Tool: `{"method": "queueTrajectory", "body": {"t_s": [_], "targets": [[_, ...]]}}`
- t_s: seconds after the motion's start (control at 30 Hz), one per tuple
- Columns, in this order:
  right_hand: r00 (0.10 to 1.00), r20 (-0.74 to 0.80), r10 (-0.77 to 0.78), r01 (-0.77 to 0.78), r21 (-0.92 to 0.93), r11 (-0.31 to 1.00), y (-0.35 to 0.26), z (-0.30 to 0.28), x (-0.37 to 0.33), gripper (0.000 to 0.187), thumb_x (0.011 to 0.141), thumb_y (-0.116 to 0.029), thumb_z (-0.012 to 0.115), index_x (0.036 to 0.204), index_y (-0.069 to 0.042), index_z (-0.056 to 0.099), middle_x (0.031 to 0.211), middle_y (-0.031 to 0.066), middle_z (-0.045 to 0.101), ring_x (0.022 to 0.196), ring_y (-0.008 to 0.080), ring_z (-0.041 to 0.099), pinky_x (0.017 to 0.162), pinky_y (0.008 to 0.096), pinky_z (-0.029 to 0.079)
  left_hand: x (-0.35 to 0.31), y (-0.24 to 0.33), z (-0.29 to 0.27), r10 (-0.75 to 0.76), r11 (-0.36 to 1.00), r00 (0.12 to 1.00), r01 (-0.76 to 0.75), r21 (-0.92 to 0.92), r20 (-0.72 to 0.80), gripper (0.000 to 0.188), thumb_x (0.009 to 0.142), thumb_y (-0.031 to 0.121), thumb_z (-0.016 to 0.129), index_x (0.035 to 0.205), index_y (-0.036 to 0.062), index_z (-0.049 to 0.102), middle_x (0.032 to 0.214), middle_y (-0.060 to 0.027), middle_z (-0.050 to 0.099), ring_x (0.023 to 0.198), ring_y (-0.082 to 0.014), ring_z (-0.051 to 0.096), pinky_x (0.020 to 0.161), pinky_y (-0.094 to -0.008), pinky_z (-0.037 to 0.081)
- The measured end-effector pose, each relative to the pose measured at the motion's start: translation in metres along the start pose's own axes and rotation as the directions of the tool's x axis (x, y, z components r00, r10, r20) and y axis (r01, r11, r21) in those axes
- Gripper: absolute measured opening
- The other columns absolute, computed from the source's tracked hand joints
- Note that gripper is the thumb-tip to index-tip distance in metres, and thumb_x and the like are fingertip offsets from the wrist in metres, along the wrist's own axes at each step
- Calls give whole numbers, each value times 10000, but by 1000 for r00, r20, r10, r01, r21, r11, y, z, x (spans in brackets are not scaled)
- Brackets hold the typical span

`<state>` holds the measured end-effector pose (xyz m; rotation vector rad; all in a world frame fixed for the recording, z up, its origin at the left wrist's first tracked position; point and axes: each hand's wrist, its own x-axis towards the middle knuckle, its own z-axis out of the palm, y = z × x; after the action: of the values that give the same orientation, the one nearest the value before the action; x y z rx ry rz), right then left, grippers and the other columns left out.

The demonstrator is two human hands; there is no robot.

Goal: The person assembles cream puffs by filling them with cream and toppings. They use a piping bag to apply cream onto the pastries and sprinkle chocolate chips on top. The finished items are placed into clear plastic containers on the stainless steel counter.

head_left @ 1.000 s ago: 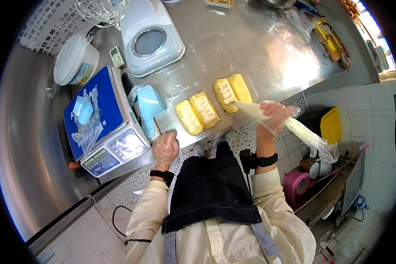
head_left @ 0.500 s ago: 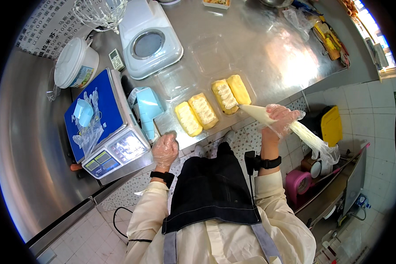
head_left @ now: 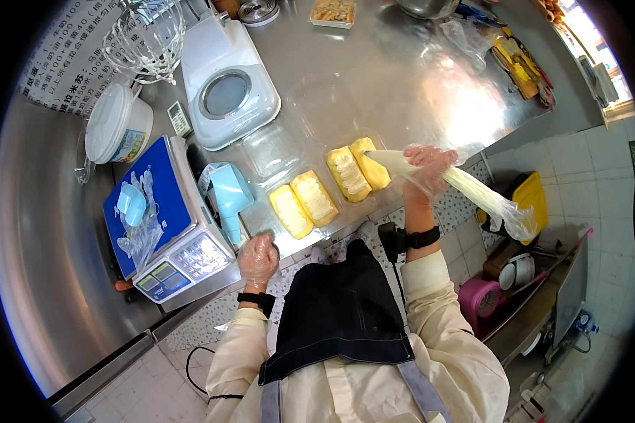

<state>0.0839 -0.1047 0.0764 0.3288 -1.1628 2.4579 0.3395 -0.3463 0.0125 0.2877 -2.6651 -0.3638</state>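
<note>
My right hand [head_left: 430, 169], in a clear plastic glove, is wrapped round a piping bag [head_left: 466, 185] of pale cream. Its tip is over the upper end of the rightmost yellow cake roll [head_left: 375, 172], whose visible top is plain. Beside that one, a cake roll [head_left: 349, 174] carries cream in zigzag lines. Two more cream-topped cake rolls [head_left: 291, 211] sit side by side to the left. Both pairs are in clear plastic boxes [head_left: 275, 156] with their lids folded open. My left hand [head_left: 258, 259], gloved too, rests as a closed fist at the table's front edge, with nothing visible in it.
A blue-topped digital scale [head_left: 159, 211] stands left, with a light blue tape dispenser-like object [head_left: 229, 194] beside it. Behind are a white kitchen scale [head_left: 233, 92], a white tub [head_left: 120, 123] and a cream-smeared whisk [head_left: 144, 42]. A yellow-lidded bin [head_left: 529, 204] stands right, below the steel table [head_left: 388, 77].
The piping bag's tip has moved from the lower end of the zigzag-topped roll to the upper end of the rightmost roll. My left fist stays at the table edge. The view has shifted slightly.
</note>
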Motion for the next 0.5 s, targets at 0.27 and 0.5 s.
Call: {"method": "queueTrajectory", "body": {"t_s": [0.27,0.5], "targets": [[987,-161,32,-63,-191,980,-1,-10,11,529,969,-457,362,570,-110,390,499,64,427,462,208,437,533,366,458,0,2,-1,-10,1000,1000,11,-24,26,164,700,18,561,848,87,555,730,-101,579,644,-316,567,580,-407,466],[999,-51,16,-20,-74,997,-5,-15,3,488,969,-421,396,584,-122,391,488,47,414,457,194,432,524,329,446,1,2,-2,-13,999,999,15,-33,39,171,697,9,556,849,87,553,716,-101,571,630,-315,560,573,-407,462]]}}
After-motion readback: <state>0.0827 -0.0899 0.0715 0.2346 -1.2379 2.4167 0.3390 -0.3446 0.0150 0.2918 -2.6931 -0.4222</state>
